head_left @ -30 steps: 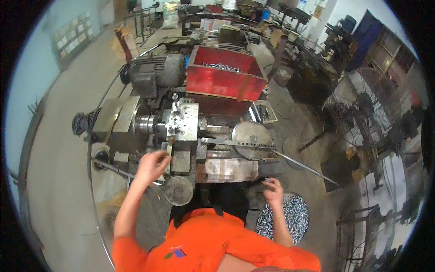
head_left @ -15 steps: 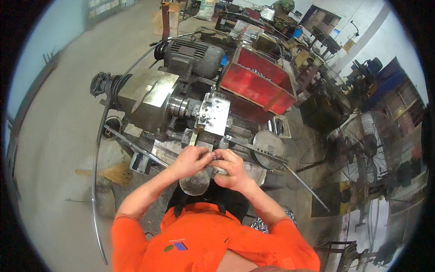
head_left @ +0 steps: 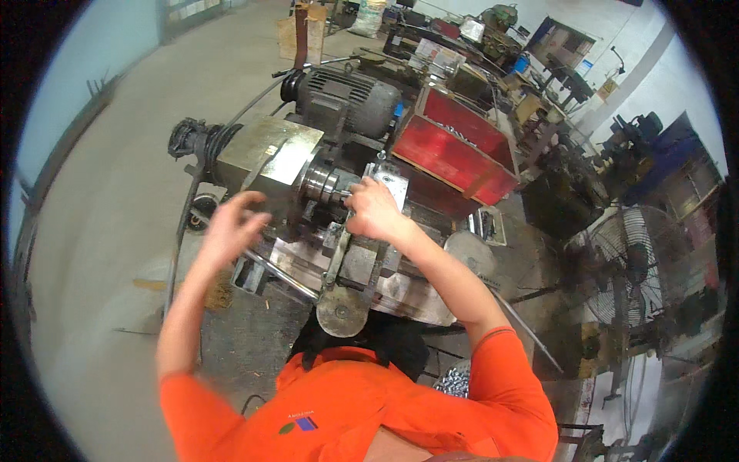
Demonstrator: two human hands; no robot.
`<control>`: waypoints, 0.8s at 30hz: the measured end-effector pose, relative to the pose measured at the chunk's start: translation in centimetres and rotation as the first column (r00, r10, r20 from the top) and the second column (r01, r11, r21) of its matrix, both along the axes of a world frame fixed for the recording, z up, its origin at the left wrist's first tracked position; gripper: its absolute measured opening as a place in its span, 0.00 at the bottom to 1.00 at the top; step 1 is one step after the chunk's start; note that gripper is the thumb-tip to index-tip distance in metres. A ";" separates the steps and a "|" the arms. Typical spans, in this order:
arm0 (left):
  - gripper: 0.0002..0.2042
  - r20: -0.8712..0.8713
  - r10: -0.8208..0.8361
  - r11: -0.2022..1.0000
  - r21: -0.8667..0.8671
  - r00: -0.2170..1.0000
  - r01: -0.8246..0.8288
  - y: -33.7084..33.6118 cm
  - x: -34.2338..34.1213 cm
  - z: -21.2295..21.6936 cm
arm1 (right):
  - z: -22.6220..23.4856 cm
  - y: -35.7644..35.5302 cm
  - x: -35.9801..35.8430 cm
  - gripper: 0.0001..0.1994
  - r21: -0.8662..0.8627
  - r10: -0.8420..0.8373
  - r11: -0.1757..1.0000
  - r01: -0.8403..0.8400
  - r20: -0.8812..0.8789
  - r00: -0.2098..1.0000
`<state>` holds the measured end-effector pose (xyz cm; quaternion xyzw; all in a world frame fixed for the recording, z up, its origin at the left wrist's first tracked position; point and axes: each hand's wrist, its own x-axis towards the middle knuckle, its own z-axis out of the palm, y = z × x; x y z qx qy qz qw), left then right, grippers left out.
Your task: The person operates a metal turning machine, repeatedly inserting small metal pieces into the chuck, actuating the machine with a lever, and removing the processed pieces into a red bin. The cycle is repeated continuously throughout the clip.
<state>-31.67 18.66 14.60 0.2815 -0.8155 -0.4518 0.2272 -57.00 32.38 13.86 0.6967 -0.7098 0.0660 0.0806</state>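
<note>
A small lathe stands before me, its bright round chuck (head_left: 319,183) at the right side of a box-shaped headstock (head_left: 269,154). My right hand (head_left: 373,209) reaches over the tool slide, fingers closed at the chuck's open end. What the fingertips hold is too small and covered to make out. My left hand (head_left: 235,225), slightly blurred, hovers left of the chuck near the long steel lever (head_left: 281,276), fingers apart with nothing in them. A metal block (head_left: 392,183) on the slide is partly covered by my right hand. A round handwheel (head_left: 342,311) sits nearest my body.
A dark electric motor (head_left: 346,100) sits behind the headstock. To its right is a red box (head_left: 454,158) with small metal pieces inside. Shiny small parts (head_left: 454,379) fill a container beside my right leg. A large fan (head_left: 627,266) stands at the right.
My hands were together over the near end of the slide; they have parted. The right went forward to the chuck, the left went left and opened. The view has shifted slightly.
</note>
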 end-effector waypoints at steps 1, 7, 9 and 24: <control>0.16 -0.036 0.075 0.997 -0.009 0.997 -0.075 -1.3 2.1 0.1 | -1.6 -1.5 -1.1 0.11 -0.005 -0.048 0.999 0.048 0.042 0.998; 0.18 0.323 0.549 0.758 -0.581 0.771 -0.296 -5.5 18.0 -5.2 | -4.3 -5.3 -2.6 0.13 0.160 -0.220 0.971 0.177 0.314 0.924; 0.19 0.373 0.514 0.830 -0.443 0.772 -0.339 -4.1 22.5 -7.9 | -4.1 -5.1 -2.3 0.14 0.103 -0.152 0.987 0.121 0.405 0.901; 0.10 0.442 0.788 0.526 -0.845 0.429 -0.097 -12.7 30.3 -13.6 | -3.5 -6.4 -1.7 0.07 0.073 -0.167 0.986 0.150 0.433 0.886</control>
